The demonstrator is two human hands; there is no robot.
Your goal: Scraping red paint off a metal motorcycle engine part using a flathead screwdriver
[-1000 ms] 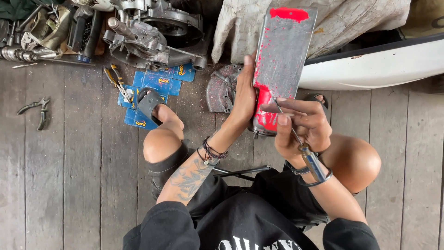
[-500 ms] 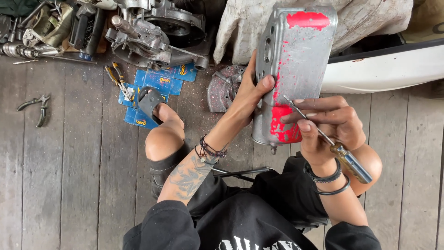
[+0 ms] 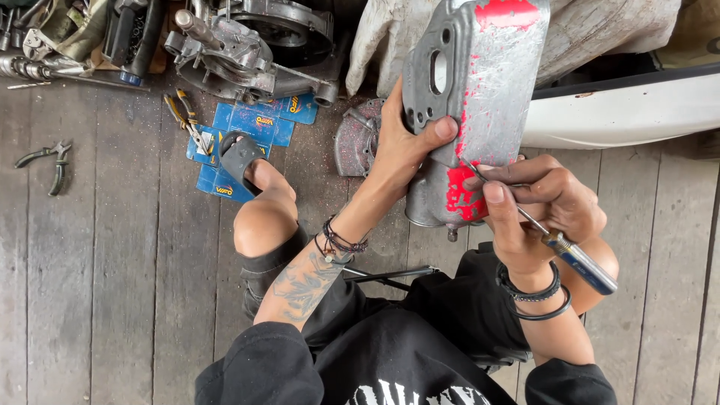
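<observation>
My left hand (image 3: 405, 146) grips a grey metal engine cover (image 3: 480, 97) with patches of red paint, holding it upright above my lap, thumb on its front face. My right hand (image 3: 536, 202) holds a screwdriver (image 3: 559, 244) with a blue handle, and its tip rests on the red paint patch low on the cover. Both wrists wear dark bracelets. I sit low over a wooden plank floor with knees bent.
An engine casing (image 3: 247, 45) and metal parts lie at the top left. Blue cards (image 3: 247, 127) and small pliers (image 3: 184, 116) lie by my sandalled foot (image 3: 240, 154). Another pair of pliers (image 3: 49, 161) lies at left. A round metal cover (image 3: 356, 139) and a white panel (image 3: 622, 112) lie nearby.
The metal cover has turned so its side with the holes faces me more and sits nearer the camera. My right hand with the screwdriver moved lower on the red patch.
</observation>
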